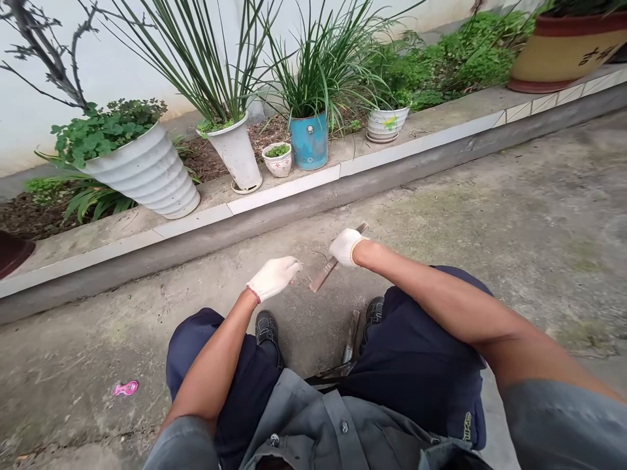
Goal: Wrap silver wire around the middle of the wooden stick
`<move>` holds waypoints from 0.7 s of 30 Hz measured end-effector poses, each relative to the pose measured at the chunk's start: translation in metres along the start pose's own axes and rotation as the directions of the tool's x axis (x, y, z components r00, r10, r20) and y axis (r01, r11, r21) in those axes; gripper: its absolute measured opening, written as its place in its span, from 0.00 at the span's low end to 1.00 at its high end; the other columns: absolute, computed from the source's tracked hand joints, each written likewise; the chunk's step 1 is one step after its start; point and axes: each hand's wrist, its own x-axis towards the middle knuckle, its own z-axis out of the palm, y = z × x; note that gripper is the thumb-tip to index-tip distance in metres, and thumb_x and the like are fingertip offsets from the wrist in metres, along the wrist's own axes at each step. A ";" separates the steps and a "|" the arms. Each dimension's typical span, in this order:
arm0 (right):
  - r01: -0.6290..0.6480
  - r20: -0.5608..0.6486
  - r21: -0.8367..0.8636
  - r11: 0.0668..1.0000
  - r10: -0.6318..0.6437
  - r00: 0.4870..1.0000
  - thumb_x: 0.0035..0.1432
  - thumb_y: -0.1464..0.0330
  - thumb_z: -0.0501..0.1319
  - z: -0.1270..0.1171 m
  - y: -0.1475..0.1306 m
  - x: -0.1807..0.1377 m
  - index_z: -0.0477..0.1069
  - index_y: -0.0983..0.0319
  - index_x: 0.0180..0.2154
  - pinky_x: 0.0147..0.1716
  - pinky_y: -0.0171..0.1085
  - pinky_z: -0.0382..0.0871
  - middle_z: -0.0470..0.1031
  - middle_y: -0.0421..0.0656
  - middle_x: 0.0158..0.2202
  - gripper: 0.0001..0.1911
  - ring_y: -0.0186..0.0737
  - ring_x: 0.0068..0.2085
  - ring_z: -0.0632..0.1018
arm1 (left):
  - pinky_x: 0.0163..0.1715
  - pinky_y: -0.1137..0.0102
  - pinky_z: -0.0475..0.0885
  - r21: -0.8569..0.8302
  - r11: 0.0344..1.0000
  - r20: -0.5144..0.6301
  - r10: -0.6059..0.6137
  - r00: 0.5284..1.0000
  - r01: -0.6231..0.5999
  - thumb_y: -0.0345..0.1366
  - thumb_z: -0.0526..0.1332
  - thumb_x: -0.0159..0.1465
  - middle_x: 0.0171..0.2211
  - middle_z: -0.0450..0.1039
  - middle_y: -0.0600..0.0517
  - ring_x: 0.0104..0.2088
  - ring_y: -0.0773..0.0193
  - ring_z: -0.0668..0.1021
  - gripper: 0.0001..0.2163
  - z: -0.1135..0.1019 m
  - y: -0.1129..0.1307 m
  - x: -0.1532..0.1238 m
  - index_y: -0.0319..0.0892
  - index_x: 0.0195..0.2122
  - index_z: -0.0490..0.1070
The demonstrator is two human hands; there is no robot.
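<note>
My left hand [274,277], in a white knit glove, is closed in a pinch just above the concrete. A thin pale strand shows by its fingertips, too fine to name. To its right, my right hand [345,247], gloved likewise, is closed over the middle of a flat brown wooden strip [323,274]. The strip slants up to the right, and both its ends stick out beyond the glove. Its underside and my right fingertips are hidden. Between my shoes lies a second long narrow piece [351,336], partly covered by my clothing.
A low tiled ledge [284,192] crosses in front. On it stand a ribbed white pot [151,173], a tall white pot [238,156], a blue bucket [309,140] and other planters. A pink object [126,388] lies on the concrete at left.
</note>
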 end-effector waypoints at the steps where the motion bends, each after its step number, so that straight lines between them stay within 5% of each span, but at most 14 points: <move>1: 0.092 0.038 0.010 0.996 -0.092 0.995 0.51 0.76 0.64 0.002 -0.002 -0.003 0.81 0.65 0.41 0.41 0.42 0.68 0.82 0.54 0.40 0.14 0.50 0.42 0.81 | 0.27 0.69 0.60 0.019 1.000 -0.020 -0.012 1.000 0.012 0.43 0.50 0.72 0.23 0.71 0.55 0.24 0.65 0.71 0.18 -0.004 -0.003 0.001 0.44 0.26 0.67; 5: 0.440 0.051 0.243 0.864 -0.464 0.884 0.52 0.69 0.63 0.004 -0.001 -0.017 0.77 0.60 0.37 0.31 0.35 0.60 0.76 0.38 0.29 0.08 0.36 0.29 0.73 | 0.28 0.70 0.61 -0.017 1.000 -0.018 -0.023 1.000 0.023 0.44 0.51 0.72 0.23 0.71 0.55 0.25 0.64 0.72 0.17 -0.007 -0.009 0.004 0.44 0.30 0.70; 7: 0.496 -0.036 0.362 0.789 -0.520 0.853 0.53 0.66 0.63 0.000 0.003 -0.023 0.75 0.60 0.36 0.29 0.34 0.57 0.72 0.35 0.26 0.07 0.33 0.27 0.70 | 0.28 0.71 0.62 -0.099 0.994 0.042 -0.032 0.999 0.036 0.45 0.51 0.72 0.24 0.72 0.55 0.25 0.64 0.72 0.16 -0.003 -0.009 0.004 0.44 0.32 0.71; 11: 0.344 -0.281 0.490 0.801 -0.229 0.932 0.58 0.59 0.61 -0.014 0.013 -0.027 0.73 0.59 0.39 0.28 0.33 0.56 0.72 0.35 0.28 0.12 0.33 0.27 0.70 | 0.25 0.72 0.65 -0.215 0.974 0.154 -0.038 0.987 0.071 0.49 0.51 0.72 0.25 0.73 0.54 0.22 0.66 0.72 0.18 0.015 -0.002 0.002 0.43 0.34 0.71; 14: 0.168 -0.390 0.500 0.850 0.048 0.920 0.61 0.57 0.60 -0.021 0.022 -0.020 0.74 0.59 0.42 0.30 0.34 0.59 0.78 0.41 0.32 0.14 0.37 0.31 0.74 | 0.24 0.73 0.66 -0.333 0.942 0.228 0.030 0.973 0.049 0.49 0.50 0.71 0.25 0.73 0.55 0.20 0.68 0.72 0.17 0.029 0.005 0.002 0.42 0.38 0.71; 18: -0.087 -0.375 0.363 0.928 0.231 0.898 0.63 0.65 0.59 -0.019 0.026 -0.006 0.76 0.61 0.47 0.37 0.37 0.67 0.81 0.53 0.43 0.14 0.48 0.41 0.81 | 0.23 0.73 0.67 -0.388 0.920 0.252 0.048 0.967 0.055 0.49 0.50 0.71 0.25 0.73 0.56 0.19 0.68 0.72 0.17 0.035 0.011 0.002 0.42 0.42 0.71; 21: -0.200 -0.262 0.209 0.957 0.252 0.932 0.57 0.75 0.61 -0.015 0.018 0.001 0.78 0.67 0.49 0.41 0.43 0.71 0.81 0.61 0.45 0.17 0.55 0.45 0.82 | 0.24 0.72 0.66 -0.273 0.961 0.258 0.039 0.965 0.035 0.48 0.50 0.71 0.24 0.73 0.56 0.19 0.67 0.72 0.17 0.029 0.012 0.000 0.43 0.39 0.73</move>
